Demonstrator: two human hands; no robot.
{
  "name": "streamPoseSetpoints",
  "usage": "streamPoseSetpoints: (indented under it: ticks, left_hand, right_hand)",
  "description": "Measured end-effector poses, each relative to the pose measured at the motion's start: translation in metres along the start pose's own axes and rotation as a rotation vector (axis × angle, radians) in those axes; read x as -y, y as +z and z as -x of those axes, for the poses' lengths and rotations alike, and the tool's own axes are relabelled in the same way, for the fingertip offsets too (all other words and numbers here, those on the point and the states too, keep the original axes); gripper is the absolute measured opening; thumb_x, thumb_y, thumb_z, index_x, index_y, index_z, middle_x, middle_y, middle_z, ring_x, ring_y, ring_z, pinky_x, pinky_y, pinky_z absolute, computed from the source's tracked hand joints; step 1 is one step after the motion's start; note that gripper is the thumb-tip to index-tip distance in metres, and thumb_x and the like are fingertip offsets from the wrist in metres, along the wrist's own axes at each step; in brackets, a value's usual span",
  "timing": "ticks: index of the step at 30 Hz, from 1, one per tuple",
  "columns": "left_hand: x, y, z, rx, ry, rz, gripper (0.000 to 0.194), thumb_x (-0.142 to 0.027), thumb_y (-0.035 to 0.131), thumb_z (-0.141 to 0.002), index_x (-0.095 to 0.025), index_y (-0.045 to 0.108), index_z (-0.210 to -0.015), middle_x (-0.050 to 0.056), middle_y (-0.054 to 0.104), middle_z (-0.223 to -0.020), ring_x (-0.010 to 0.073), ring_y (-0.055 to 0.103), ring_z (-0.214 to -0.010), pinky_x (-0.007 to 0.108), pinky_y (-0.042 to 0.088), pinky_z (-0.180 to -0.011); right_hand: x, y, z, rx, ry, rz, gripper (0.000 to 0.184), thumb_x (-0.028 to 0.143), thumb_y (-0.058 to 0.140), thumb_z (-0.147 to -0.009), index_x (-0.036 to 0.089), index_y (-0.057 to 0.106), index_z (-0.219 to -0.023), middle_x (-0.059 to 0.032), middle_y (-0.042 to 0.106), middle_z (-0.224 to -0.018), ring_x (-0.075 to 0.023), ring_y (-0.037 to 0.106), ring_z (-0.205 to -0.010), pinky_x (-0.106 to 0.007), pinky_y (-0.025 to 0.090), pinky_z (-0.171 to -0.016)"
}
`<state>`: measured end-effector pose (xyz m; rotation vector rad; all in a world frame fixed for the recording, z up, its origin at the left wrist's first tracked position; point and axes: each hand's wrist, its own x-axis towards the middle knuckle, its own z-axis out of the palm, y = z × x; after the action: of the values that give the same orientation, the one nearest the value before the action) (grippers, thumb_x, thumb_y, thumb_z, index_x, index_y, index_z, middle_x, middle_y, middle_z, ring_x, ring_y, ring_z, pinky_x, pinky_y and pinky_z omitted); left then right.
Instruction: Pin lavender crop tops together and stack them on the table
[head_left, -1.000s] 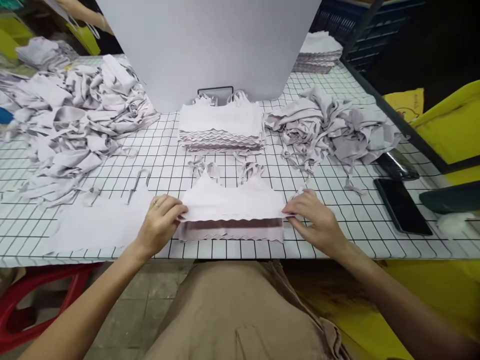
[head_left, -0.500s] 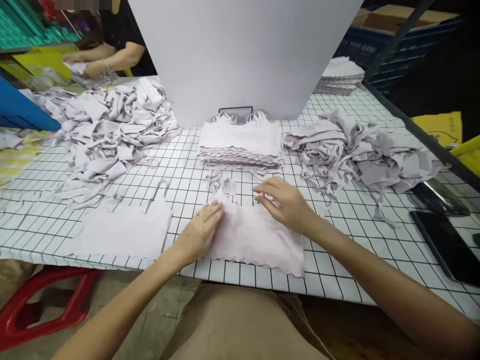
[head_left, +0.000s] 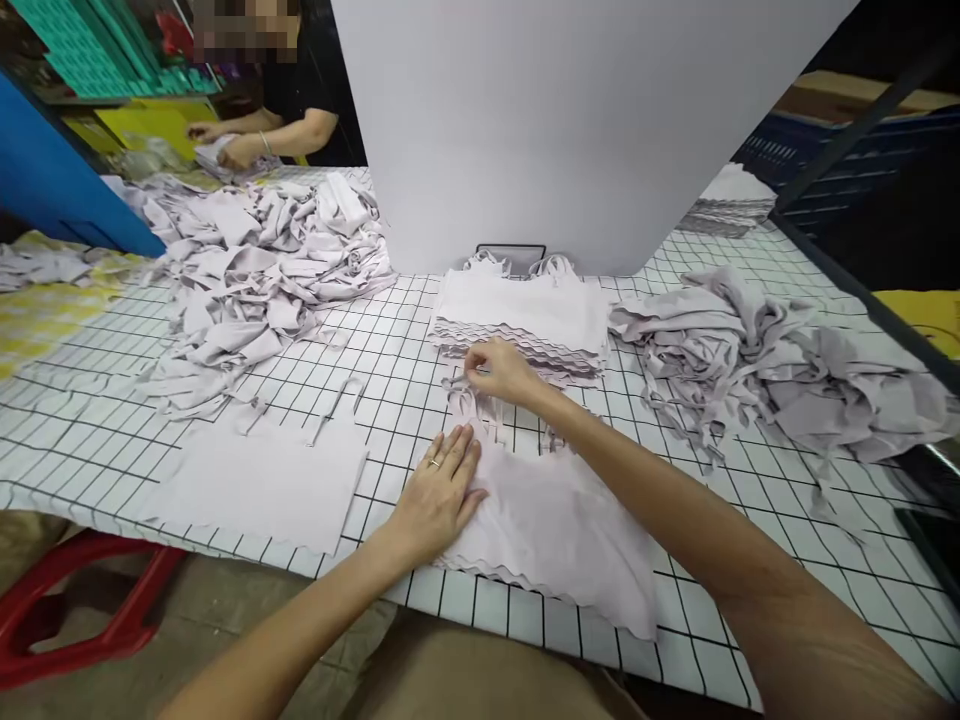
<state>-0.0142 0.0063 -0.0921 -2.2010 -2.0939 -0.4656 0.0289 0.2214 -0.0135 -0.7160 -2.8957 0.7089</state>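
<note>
A pale pinkish camisole top (head_left: pixel 562 530) with a wavy hem lies before me at the table's front edge. My left hand (head_left: pixel 442 490) rests flat on its upper left part, fingers stretched out. Above it, my right hand (head_left: pixel 501 372) pinches a thin shoulder strap (head_left: pixel 456 383) between thumb and fingers. Another camisole (head_left: pixel 259 485) lies spread out to the left, its straps pointing away from me. Just beyond my right hand sits a neat stack of camisoles (head_left: pixel 525 305).
Loose heaps of similar garments lie at left (head_left: pixel 255 270) and right (head_left: pixel 787 370). A grey panel (head_left: pixel 562 130) rises behind the stack. A phone (head_left: pixel 930 545) lies at the right edge. A co-worker's hands (head_left: pixel 240 150) handle cloth at the far left. A red stool (head_left: pixel 90 640) stands below.
My right hand has moved left, from the right strap over to the left strap. My left hand has flattened onto the camisole. The view has shifted, so things sit further right and lower.
</note>
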Motion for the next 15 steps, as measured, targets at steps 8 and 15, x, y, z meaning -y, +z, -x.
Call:
streamPoseSetpoints:
  ticks: [8, 15]
  left_hand:
    - [-0.001, 0.001, 0.000, -0.013, -0.001, -0.001, 0.059, -0.041, 0.035, -0.104, -0.009, 0.027, -0.154, 0.021, 0.036, -0.158, 0.0295, 0.030, -0.150, 0.049, 0.031, -0.121]
    - [-0.001, -0.001, 0.000, -0.019, -0.001, 0.005, 0.060, -0.040, 0.035, -0.104, -0.010, 0.025, -0.155, 0.021, 0.034, -0.159, 0.0284, 0.028, -0.151, 0.049, 0.031, -0.121]
  right_hand:
    - [-0.002, 0.011, -0.005, 0.013, 0.085, -0.306, 0.017, 0.005, 0.063, -0.065, 0.019, 0.053, -0.060, -0.0075, 0.065, -0.078, -0.0268, 0.057, -0.098, -0.037, 0.044, -0.086]
    - [-0.010, -0.012, 0.001, 0.036, 0.201, -0.946, 0.016, 0.024, 0.056, -0.072, 0.019, 0.057, -0.087, -0.0030, 0.064, -0.074, -0.0171, 0.061, -0.074, -0.032, 0.054, -0.067]
